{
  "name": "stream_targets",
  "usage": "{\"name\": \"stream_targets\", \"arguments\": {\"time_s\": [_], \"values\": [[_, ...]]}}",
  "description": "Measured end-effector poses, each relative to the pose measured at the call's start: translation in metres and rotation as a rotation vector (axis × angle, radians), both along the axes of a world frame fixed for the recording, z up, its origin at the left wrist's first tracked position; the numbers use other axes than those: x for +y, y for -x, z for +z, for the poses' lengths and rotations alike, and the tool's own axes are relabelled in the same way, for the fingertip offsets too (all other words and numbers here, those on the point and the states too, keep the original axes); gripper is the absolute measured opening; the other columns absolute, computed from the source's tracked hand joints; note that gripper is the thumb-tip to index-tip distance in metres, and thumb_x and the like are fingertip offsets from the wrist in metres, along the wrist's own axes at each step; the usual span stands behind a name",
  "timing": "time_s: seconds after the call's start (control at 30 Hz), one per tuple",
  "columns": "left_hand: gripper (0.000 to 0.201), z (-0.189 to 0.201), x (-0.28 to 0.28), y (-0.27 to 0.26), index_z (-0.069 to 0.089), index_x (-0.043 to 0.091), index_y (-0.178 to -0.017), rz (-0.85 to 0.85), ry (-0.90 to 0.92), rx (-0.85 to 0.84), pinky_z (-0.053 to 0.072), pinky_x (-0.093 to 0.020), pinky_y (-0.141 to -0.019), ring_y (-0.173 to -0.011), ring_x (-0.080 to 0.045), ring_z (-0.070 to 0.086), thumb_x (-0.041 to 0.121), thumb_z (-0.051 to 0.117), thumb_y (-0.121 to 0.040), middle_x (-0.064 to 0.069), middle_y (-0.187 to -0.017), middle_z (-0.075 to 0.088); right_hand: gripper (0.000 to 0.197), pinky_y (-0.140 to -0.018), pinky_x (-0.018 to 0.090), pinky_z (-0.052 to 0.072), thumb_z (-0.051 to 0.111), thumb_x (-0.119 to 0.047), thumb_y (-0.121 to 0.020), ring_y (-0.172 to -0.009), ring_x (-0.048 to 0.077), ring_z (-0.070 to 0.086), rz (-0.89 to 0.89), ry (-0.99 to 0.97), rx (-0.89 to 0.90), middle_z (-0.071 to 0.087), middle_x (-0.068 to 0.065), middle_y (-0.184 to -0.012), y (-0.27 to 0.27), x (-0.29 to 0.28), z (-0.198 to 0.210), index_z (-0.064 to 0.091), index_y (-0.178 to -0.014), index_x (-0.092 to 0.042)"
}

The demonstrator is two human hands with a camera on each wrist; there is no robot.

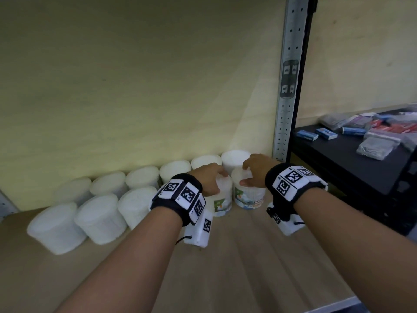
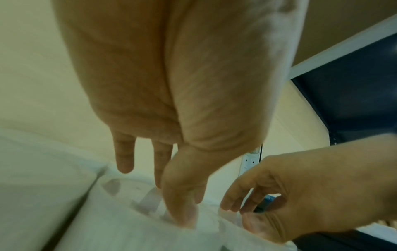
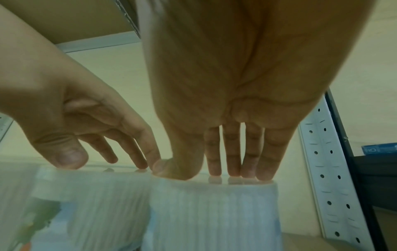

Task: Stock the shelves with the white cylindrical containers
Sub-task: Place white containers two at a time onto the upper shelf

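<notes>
Two white cylindrical containers with printed labels stand side by side on the wooden shelf [image 1: 225, 256]. My left hand [image 1: 220, 181] is on top of the left container [image 1: 223, 201], thumb at its near rim and fingertips on the lid. My right hand [image 1: 246, 175] lies the same way over the right container [image 1: 249, 197]. In the right wrist view the right hand [image 3: 214, 175] has straight fingers with their tips on the lid of its container [image 3: 210, 212]. Beside it the left hand [image 3: 107, 161] touches the other lid [image 3: 86, 203]. The left wrist view shows the left thumb [image 2: 178, 212] pressing its lid [image 2: 120, 220].
Several more white containers stand in a back row [image 1: 142, 177] along the wall and a front row [image 1: 99, 218] to the left. A perforated metal upright [image 1: 286, 86] bounds the shelf on the right. Beyond it a black shelf [image 1: 338, 159] holds small boxes and packets.
</notes>
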State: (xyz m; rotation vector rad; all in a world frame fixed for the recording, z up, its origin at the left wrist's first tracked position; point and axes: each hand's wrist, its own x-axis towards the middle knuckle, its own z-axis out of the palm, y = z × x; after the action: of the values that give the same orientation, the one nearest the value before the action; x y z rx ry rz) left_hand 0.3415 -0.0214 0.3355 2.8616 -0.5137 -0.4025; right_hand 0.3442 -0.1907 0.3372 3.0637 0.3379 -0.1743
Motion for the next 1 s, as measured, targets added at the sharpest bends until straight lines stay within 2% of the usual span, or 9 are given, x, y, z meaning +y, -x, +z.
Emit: {"name": "stream_targets", "arguments": {"time_s": [0.07,0.1,0.23,0.37,0.47,0.63,0.87,0.93,1.0], "values": [[0.057,0.0,0.0,0.0,0.041,0.021,-0.14,0.014,0.028,0.009,0.041,-0.032,-0.106,-0.131,-0.023,0.043,0.001,0.051,-0.088,-0.005,-0.146,0.04,0.06,-0.105,0.034,0.04,0.052,-0.049,-0.092,-0.125,0.027,0.048,0.003,-0.001,-0.002,0.05,0.012,-0.135,0.0,0.0,0.0,0.049,-0.133,-0.006],[0.054,-0.002,-0.001,0.001,0.041,0.021,-0.14,0.032,0.05,0.0,0.04,-0.031,-0.107,-0.132,-0.023,0.042,0.004,0.051,-0.089,-0.004,-0.146,0.04,0.06,-0.105,0.034,0.04,0.052,-0.049,-0.091,-0.125,0.027,0.048,0.003,-0.002,-0.002,0.05,0.012,-0.135,0.0,0.0,0.0,0.049,-0.133,-0.006],[0.052,-0.012,-0.009,0.004,0.043,0.013,-0.136,0.143,0.052,-0.162,0.036,-0.038,-0.108,-0.13,-0.028,0.038,0.034,0.056,-0.091,-0.011,-0.141,0.038,0.061,-0.106,0.034,0.039,0.052,-0.049,-0.091,-0.127,0.027,0.047,-0.001,-0.01,0.003,0.048,0.012,-0.137,0.0,0.0,0.0,0.047,-0.135,-0.007],[0.057,-0.022,-0.012,0.004,0.044,0.012,-0.134,0.206,-0.015,-0.22,0.036,-0.041,-0.105,-0.129,-0.03,0.036,0.046,0.054,-0.089,-0.012,-0.138,0.038,0.061,-0.106,0.035,0.039,0.053,-0.049,-0.091,-0.126,0.027,0.047,-0.002,-0.018,0.006,0.048,0.013,-0.137,0.0,-0.001,-0.001,0.047,-0.134,-0.006],[0.058,-0.022,-0.013,0.004,0.045,0.011,-0.134,0.2,-0.012,-0.222,0.038,-0.041,-0.103,-0.128,-0.029,0.038,0.046,0.055,-0.089,-0.012,-0.138,0.039,0.061,-0.105,0.035,0.039,0.053,-0.049,-0.091,-0.126,0.027,0.048,0.0,-0.015,0.0,0.048,0.013,-0.137,0.0,-0.001,-0.001,0.047,-0.134,-0.006],[0.055,-0.019,-0.01,0.003,0.044,0.012,-0.137,0.162,0.051,-0.18,0.038,-0.042,-0.107,-0.129,-0.027,0.042,0.038,0.059,-0.09,-0.009,-0.14,0.041,0.061,-0.104,0.034,0.041,0.053,-0.049,-0.091,-0.125,0.028,0.049,-0.003,-0.018,-0.006,0.05,0.013,-0.135,-0.001,-0.001,-0.002,0.048,-0.134,-0.005],[0.051,-0.012,-0.003,0.005,0.042,0.019,-0.14,0.083,0.123,-0.082,0.038,-0.033,-0.108,-0.132,-0.021,0.044,0.018,0.057,-0.091,-0.002,-0.146,0.043,0.06,-0.106,0.035,0.041,0.053,-0.048,-0.091,-0.125,0.027,0.049,-0.014,-0.043,-0.014,0.05,0.013,-0.136,0.0,-0.002,-0.001,0.049,-0.133,-0.005],[0.047,-0.011,-0.004,0.007,0.045,0.018,-0.137,0.085,0.161,-0.116,0.038,-0.033,-0.108,-0.13,-0.021,0.044,0.02,0.056,-0.091,-0.003,-0.143,0.044,0.059,-0.105,0.035,0.041,0.055,-0.048,-0.09,-0.124,0.027,0.05,-0.017,-0.049,-0.009,0.051,0.013,-0.134,0.0,-0.002,-0.001,0.051,-0.131,-0.006],[0.042,-0.013,-0.007,0.01,0.05,0.016,-0.13,0.138,0.213,-0.23,0.04,-0.036,-0.105,-0.125,-0.023,0.047,0.026,0.058,-0.09,-0.005,-0.136,0.048,0.059,-0.105,0.036,0.042,0.056,-0.048,-0.089,-0.123,0.027,0.051,-0.02,-0.046,-0.006,0.052,0.013,-0.134,0.0,-0.001,-0.001,0.051,-0.131,-0.006]]}}
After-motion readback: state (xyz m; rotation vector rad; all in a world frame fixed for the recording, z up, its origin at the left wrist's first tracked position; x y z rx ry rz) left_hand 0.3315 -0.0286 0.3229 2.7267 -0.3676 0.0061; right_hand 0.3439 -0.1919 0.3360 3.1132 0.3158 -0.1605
